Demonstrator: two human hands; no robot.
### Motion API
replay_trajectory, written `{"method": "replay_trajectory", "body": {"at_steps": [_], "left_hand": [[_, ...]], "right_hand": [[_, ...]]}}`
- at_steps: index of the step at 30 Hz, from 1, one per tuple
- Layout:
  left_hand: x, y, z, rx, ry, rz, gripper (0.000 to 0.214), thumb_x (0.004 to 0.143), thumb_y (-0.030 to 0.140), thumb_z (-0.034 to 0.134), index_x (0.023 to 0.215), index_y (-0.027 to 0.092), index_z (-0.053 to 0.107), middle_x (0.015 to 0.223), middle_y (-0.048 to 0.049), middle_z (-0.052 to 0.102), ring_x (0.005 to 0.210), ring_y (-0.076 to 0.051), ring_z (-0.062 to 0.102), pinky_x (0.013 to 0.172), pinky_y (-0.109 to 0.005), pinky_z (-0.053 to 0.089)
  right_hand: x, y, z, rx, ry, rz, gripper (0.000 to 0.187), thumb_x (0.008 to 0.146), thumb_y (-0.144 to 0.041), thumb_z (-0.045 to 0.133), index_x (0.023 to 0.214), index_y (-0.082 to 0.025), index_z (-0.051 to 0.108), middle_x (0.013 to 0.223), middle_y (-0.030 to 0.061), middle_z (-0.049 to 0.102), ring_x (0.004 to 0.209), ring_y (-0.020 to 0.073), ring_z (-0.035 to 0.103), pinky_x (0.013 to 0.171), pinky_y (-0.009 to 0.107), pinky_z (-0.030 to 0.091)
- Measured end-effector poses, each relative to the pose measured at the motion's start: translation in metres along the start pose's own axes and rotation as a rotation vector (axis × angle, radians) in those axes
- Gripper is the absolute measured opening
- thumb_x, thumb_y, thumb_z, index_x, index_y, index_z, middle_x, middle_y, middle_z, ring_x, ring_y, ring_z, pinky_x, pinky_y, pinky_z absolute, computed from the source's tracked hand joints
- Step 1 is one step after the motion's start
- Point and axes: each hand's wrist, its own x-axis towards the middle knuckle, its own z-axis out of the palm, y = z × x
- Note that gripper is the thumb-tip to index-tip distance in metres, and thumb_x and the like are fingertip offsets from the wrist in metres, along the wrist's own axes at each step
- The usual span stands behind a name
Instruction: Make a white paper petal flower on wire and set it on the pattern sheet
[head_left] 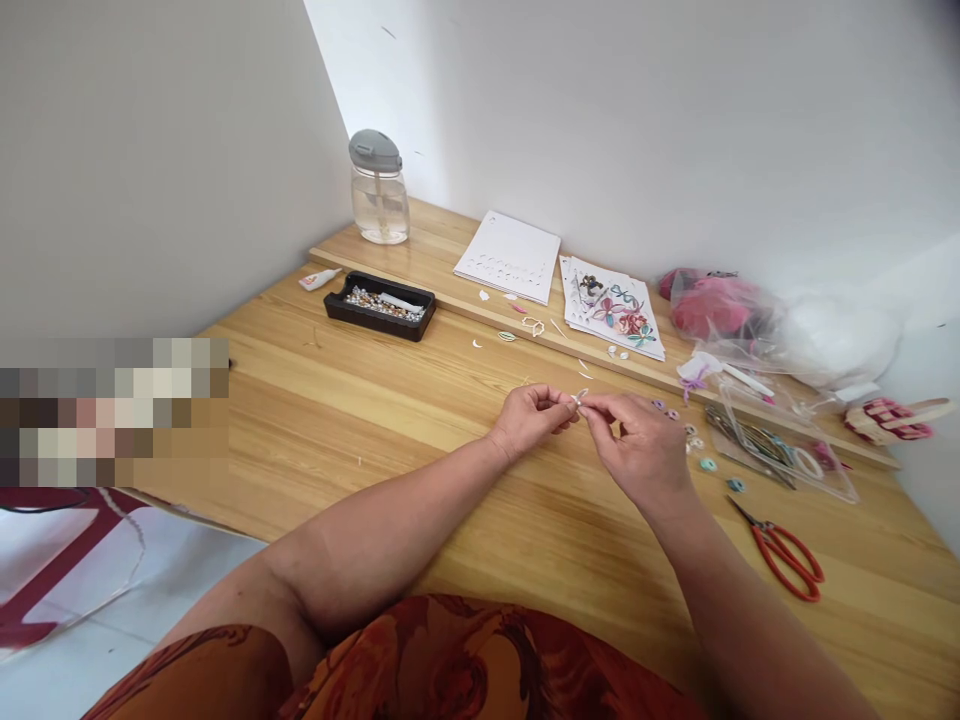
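Observation:
Over the wooden table, both hands meet at a small pale piece (580, 397) whose exact kind is too small to make out. My left hand (534, 418) pinches it from the left between thumb and fingers. From the other side, my right hand (634, 440) grips it with thumb and forefinger. Several small thread spools (694, 440) in purple, white and teal lie beside my right hand. Beyond the fingertips are a white petal-shaped outline (533, 326), a green-edged leaf shape (507, 336) and thin white slivers (585, 369).
Red-handled scissors (787, 560) lie at the right, near a clear tray (840, 488) of tools. A black box (375, 325) of beads sits far left, below a water bottle (379, 200). On the raised ledge are white paper sheets (510, 245), colourful flower pieces (626, 315) and plastic bags (720, 310).

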Motion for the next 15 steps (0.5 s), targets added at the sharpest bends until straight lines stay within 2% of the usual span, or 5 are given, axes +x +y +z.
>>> {"method": "replay_trajectory", "body": {"at_steps": [15], "left_hand": [[0.0003,0.0017,-0.0001,-0.045,0.003,-0.026,0.031,0.064,0.036,0.077,0.074,0.010,0.063,0.065,-0.0020,0.062,0.059,-0.008,0.056,0.058,-0.022,0.044]], "right_hand": [[-0.0098,-0.0039,0.0014,0.010,0.027,0.116,0.014,0.089,-0.023,0.061,0.096,-0.022,0.072,0.090,0.0016,0.075,0.075,0.0173,0.070,0.073,0.029,0.053]]}}
